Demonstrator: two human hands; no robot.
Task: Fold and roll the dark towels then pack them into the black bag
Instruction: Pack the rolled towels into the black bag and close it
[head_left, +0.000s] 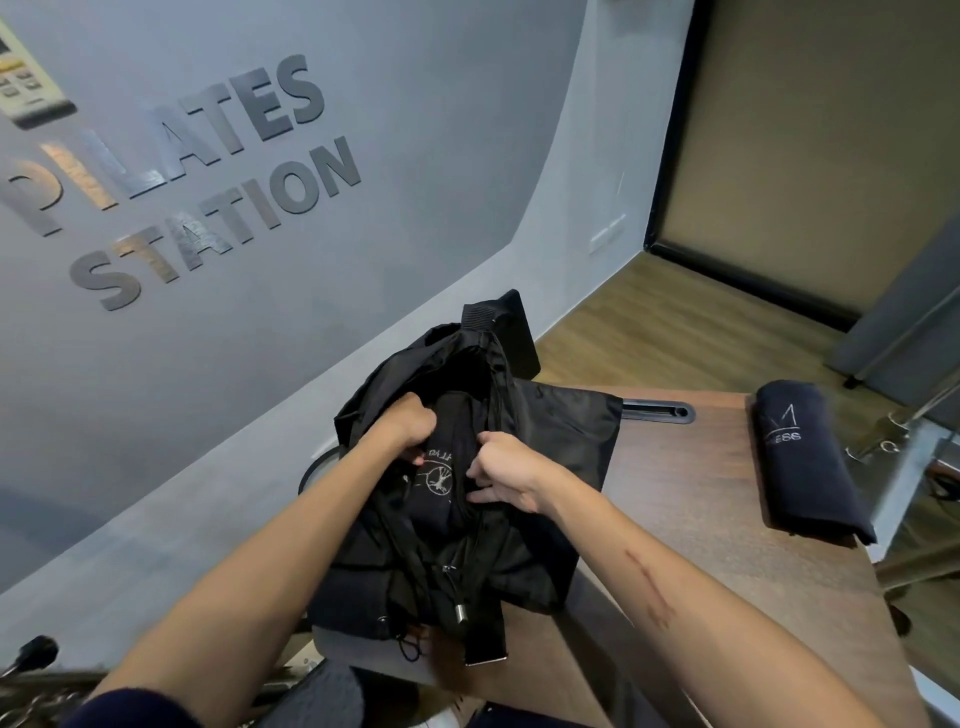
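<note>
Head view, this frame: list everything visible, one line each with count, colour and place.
black bag: one, black, open on the table's left part
rolled towel: one, dark with pale logo, in the bag's mouth
folded towel: one, dark navy, lying at the table's right edge
table: one, brown wood
wall sign: grey letters, PILATES STATION
left hand: gripping the bag's opening
right hand: gripping at the bag's opening beside the towel

We see a bag (545, 441) standing on the table (727, 571), near its left edge, with a towel (447, 467) inside its mouth. Our left hand (410, 423) and right hand (501, 470) grip the opening on either side. A second, rolled towel (808, 462) lies well apart at the table's right edge.
</note>
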